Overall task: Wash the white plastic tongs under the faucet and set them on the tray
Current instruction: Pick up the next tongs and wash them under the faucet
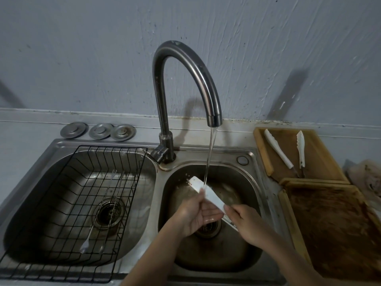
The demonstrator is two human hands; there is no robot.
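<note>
Both hands hold white tongs (206, 193) under faucet (185, 79) water.

No writing, label, brand or number can be read anywhere here, not on the faucet (185, 79), the sink (208, 159) or the tray (266, 159).

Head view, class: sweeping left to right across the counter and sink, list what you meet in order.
Wire rack in the left basin → faucet → white tongs under the running water, gripped by the right hand → wooden tray holding two more tongs.
</note>
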